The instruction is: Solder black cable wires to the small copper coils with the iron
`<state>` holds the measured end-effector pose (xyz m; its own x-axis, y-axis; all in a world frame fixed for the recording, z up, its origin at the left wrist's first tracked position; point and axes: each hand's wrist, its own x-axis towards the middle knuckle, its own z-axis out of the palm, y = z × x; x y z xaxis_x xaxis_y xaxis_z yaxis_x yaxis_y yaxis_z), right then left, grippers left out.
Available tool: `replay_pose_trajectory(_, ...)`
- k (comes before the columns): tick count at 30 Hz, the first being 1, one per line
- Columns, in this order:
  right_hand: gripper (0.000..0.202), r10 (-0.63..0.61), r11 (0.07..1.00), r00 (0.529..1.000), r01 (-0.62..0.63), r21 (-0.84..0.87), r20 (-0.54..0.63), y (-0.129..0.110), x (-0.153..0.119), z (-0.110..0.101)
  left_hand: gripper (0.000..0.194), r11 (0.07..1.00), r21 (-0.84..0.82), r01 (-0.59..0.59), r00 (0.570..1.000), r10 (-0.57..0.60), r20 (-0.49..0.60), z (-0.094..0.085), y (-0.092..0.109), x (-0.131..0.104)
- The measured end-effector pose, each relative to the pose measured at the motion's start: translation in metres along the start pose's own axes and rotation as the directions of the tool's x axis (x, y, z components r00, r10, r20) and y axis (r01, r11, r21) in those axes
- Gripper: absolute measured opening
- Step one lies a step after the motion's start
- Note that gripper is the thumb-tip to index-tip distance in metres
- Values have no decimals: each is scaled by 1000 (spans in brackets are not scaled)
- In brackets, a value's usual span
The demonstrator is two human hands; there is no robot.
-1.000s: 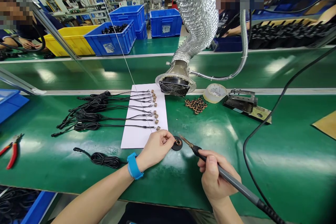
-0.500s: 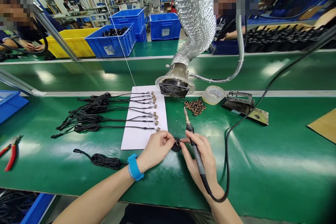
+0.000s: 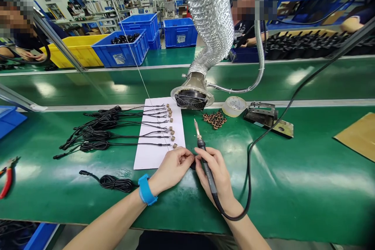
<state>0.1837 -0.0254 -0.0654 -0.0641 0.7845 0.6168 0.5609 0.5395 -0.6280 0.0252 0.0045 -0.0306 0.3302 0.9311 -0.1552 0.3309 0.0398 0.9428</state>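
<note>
My right hand point(image 3: 219, 174) is closed round a soldering iron point(image 3: 208, 172), its metal tip pointing up and away from me. The thumb and fingertips of that hand also reach in beside a small black round piece point(image 3: 192, 166) on the bench. My left hand point(image 3: 172, 168), with a blue wristband point(image 3: 147, 190) behind it, pinches at the same spot; what lies between its fingertips is hidden. A coiled black cable point(image 3: 116, 183) lies left of my left wrist and runs under it.
Several black cables point(image 3: 99, 129) lie with stripped ends on a white sheet point(image 3: 149, 160), beside small metal blocks point(image 3: 171, 120). Copper-coloured parts point(image 3: 215, 119), a tape roll point(image 3: 234, 106) and a metal stand point(image 3: 263, 117) lie beyond. A fume duct point(image 3: 209, 15) hangs overhead. Red-handled cutters point(image 3: 8, 181) lie left.
My right hand has moved left, closer to my left fingertips, and the iron's tip swung left with it. The black round piece is now mostly covered. The whole view has shifted slightly.
</note>
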Motion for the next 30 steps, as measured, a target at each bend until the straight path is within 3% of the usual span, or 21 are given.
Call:
replay_pose_trajectory(9,45,41,999,999,-40,15,-25,-1,-7,-3,36,974,-202,105,992,-88,90,3,-5,2)
replay_pose_trajectory(18,46,1,998,1000,-2,-58,-16,-2,-8,0,39,943,-303,137,990,-125,58,5,-10,4)
replay_pose_trajectory(23,37,52,996,976,-66,-61,-213,-8,-10,-13,32,938,-307,159,987,-163,13,8,-11,4)
replay_pose_trajectory(27,20,146,982,916,-181,-60,-373,-2,-33,-24,30,938,-309,157,986,-165,-1,9,-15,4)
replay_pose_trajectory(30,11,168,983,880,-186,5,-445,1,-52,-27,27,943,-291,159,986,-166,-1,9,-16,4)
